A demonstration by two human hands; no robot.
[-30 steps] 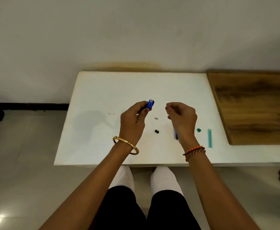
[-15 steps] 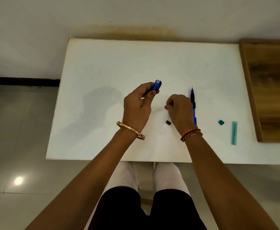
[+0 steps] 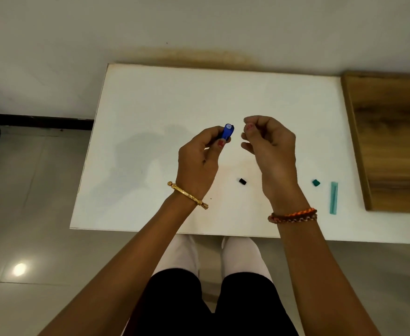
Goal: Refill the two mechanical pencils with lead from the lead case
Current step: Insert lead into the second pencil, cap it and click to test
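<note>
Blue pencil (image 3: 227,132) sitting in left hand (image 3: 196,163) grip w/ open end up; right hand (image 3: 269,151) fingertips pinching together, contents too small to tell.

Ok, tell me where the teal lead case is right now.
In the head view, the teal lead case lies on the white table at the person's right, beside the small teal cap and near the wooden board.

No legible text, label, brand, number or sign anywhere in view. The blue pencil (image 3: 227,132) in my left hand (image 3: 199,163) shows no readable marking. The teal lead case (image 3: 333,197) on the table's right side shows none that I can make out.
</note>
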